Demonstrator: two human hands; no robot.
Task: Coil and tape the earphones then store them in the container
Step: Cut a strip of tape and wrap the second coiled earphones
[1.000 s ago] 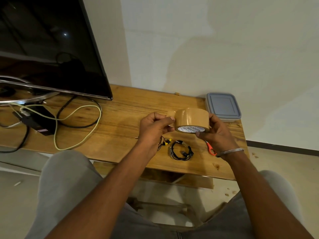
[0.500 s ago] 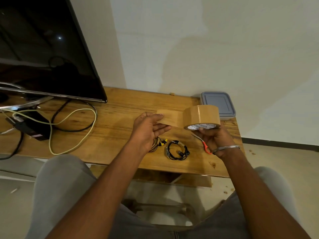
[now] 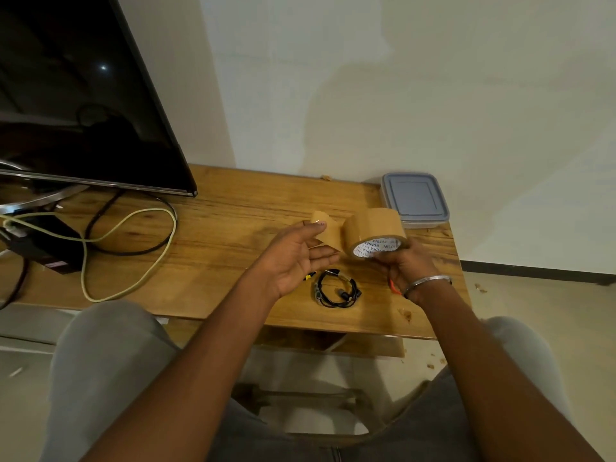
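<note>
A black coiled earphone point(image 3: 336, 290) lies on the wooden table point(image 3: 216, 235) near its front edge, with another earphone's yellow tip point(image 3: 309, 277) peeking out beside my left hand. My right hand point(image 3: 405, 265) holds a roll of brown tape point(image 3: 375, 235) above the table. My left hand point(image 3: 296, 258) pinches the pulled-out strip of tape point(image 3: 328, 230) at its free end, palm up, fingers spread. A grey lidded container point(image 3: 415, 200) sits at the table's far right corner, lid on.
A dark TV screen point(image 3: 83, 105) stands at the back left with black and yellow-green cables point(image 3: 133, 235) looped beneath it. An orange-handled pair of scissors point(image 3: 394, 286) is mostly hidden under my right wrist. My knees are below the table's front edge.
My left hand has pulled a strip of tape out from the roll to the left. The right hand with the roll has shifted slightly right and down.
</note>
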